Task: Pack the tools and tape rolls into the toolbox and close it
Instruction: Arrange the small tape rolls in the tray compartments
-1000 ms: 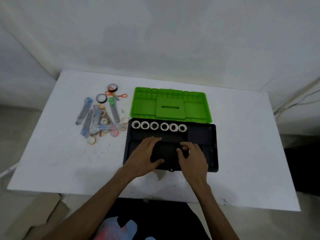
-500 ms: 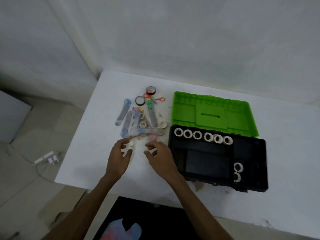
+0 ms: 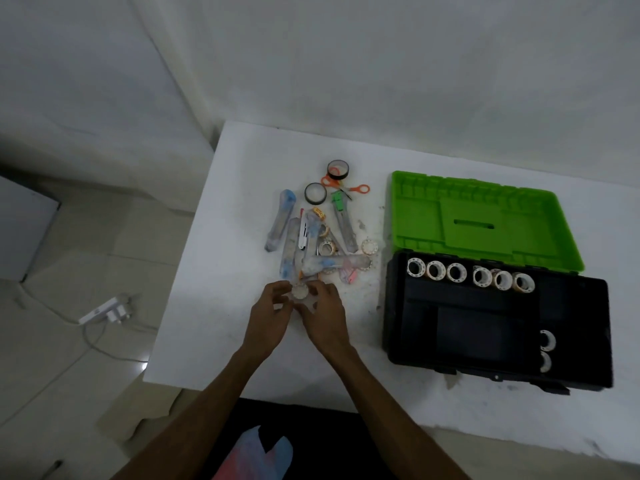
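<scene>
Unlabelled, a small tape roll [image 3: 300, 291] sits between both hands' fingers [image 3: 281, 288].

My own fingertips [image 3: 313, 289] covered the near edge of the small pale tape roll [image 3: 300, 291], so I could not tell which hand gripped it. Two white tape rolls [image 3: 547, 351] sat half hidden behind the black toolbox's inner wall [image 3: 533, 344]. The clear plastic cutters [image 3: 301, 247] overlapped in a pile, their number unclear.
</scene>
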